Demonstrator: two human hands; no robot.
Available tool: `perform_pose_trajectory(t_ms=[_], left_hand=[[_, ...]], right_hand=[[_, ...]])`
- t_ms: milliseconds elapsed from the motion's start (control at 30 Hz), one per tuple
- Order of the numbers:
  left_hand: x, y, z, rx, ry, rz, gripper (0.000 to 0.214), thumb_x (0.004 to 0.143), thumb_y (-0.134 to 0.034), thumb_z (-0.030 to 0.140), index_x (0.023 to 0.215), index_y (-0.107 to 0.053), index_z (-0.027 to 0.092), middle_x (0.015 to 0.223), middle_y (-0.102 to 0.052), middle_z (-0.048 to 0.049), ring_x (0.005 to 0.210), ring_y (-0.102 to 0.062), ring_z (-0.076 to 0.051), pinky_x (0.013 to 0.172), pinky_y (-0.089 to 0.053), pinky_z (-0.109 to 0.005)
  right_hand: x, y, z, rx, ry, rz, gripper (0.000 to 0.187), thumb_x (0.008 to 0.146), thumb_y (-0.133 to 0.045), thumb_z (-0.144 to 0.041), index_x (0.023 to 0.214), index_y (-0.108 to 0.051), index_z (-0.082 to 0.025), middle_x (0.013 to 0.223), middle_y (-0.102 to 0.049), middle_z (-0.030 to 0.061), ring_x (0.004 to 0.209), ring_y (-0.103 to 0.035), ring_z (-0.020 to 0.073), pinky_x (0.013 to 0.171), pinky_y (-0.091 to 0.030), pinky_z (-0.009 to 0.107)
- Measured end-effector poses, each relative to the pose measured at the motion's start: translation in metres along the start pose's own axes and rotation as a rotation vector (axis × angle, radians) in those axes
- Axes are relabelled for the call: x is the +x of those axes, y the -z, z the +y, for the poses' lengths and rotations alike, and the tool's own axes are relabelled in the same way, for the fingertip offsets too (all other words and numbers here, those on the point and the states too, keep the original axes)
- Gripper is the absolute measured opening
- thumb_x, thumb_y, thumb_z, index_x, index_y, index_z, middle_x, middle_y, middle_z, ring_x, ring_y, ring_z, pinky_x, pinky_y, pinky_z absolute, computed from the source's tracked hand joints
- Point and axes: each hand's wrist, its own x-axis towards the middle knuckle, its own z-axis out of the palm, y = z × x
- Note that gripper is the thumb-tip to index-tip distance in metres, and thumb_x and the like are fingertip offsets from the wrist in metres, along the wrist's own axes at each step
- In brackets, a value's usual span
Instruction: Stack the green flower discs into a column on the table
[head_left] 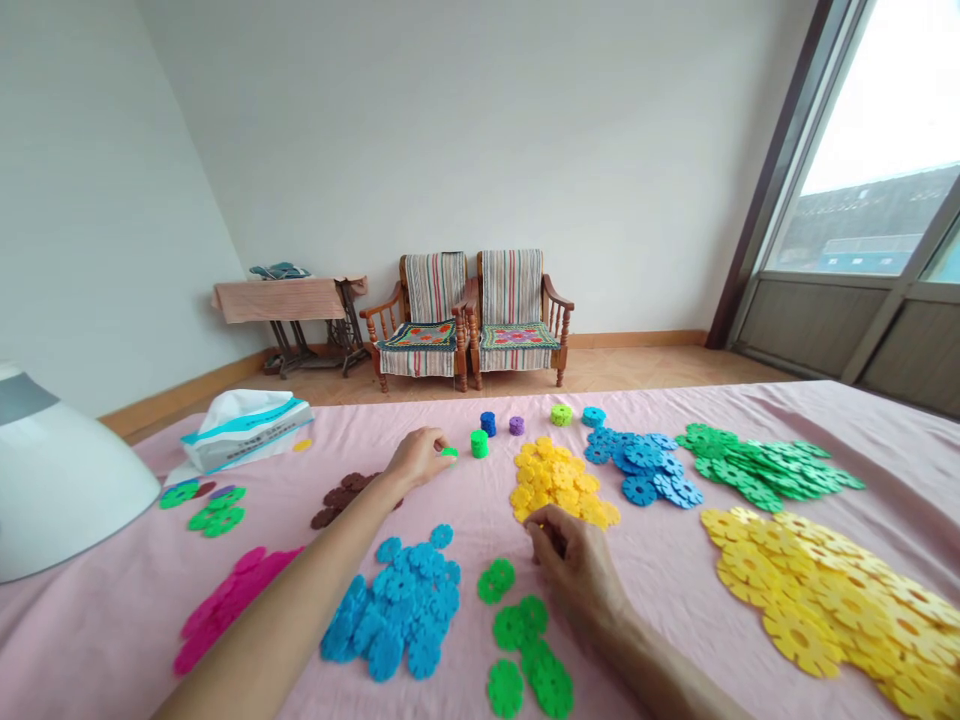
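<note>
Tissue box (246, 432) — print unreadable — near left hand (415, 460).

The one head-worn camera looks forward and down from above the near part of the pink sheet (480, 510), seeing that sheet close up, with the far wall (450, 130) and window (877, 130) beyond it.

Wooden armchairs (469, 330) against white wall (540, 150), window (862, 170) right.

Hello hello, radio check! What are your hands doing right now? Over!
Left hand holding green disc. Right hand at yellow snowflake pile. Green stack just past left hand. Over.
</note>
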Motion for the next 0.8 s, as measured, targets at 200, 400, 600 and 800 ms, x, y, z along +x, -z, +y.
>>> perform_pose_trajectory(t_ms=[200, 400, 600, 800], left_hand=[[0.001, -0.006, -0.001, 0.010, 0.011, -0.044, 0.010, 0.065, -0.069, 0.026, 0.072, -0.067, 0.018, 0.075, -0.067, -0.0004, 0.071, -0.059, -0.015, 0.062, -0.040, -0.022], [0.002, -0.005, -0.002, 0.023, 0.002, -0.052, 0.008, 0.065, -0.069, 0.024, 0.070, -0.065, 0.018, 0.075, -0.066, -0.0004, 0.071, -0.059, -0.016, 0.063, -0.040, -0.022], [-0.016, 0.010, 0.018, -0.001, -0.048, -0.004, 0.026, 0.069, -0.069, 0.029, 0.091, -0.063, 0.016, 0.095, -0.062, -0.0054, 0.078, -0.059, -0.017, 0.071, -0.043, -0.025], [-0.076, 0.034, 0.072, -0.264, -0.372, -0.482, 0.020, 0.073, -0.066, 0.030, 0.090, -0.065, 0.021, 0.087, -0.064, -0.0003, 0.076, -0.057, -0.014, 0.066, -0.043, -0.021]], right_hand=[[0.000, 0.000, 0.001, 0.009, 0.007, 0.012, 0.018, 0.081, -0.044, -0.021, 0.072, -0.060, -0.017, 0.056, -0.053, -0.0019, 0.051, -0.047, 0.0112, 0.048, -0.030, 0.021], [0.001, -0.001, 0.001, 0.006, 0.006, 0.008, 0.019, 0.081, -0.044, -0.024, 0.071, -0.059, -0.017, 0.056, -0.053, -0.0017, 0.051, -0.046, 0.0114, 0.047, -0.030, 0.021], [0.000, 0.002, -0.002, 0.023, 0.023, 0.071, 0.023, 0.084, -0.045, -0.029, 0.075, -0.061, -0.016, 0.054, -0.052, -0.0021, 0.048, -0.046, 0.0107, 0.047, -0.030, 0.021], [0.004, 0.007, 0.002, 0.140, -0.015, 0.283, 0.028, 0.085, -0.045, -0.038, 0.085, -0.060, -0.014, 0.051, -0.051, -0.0030, 0.045, -0.048, 0.0108, 0.046, -0.035, 0.021]])
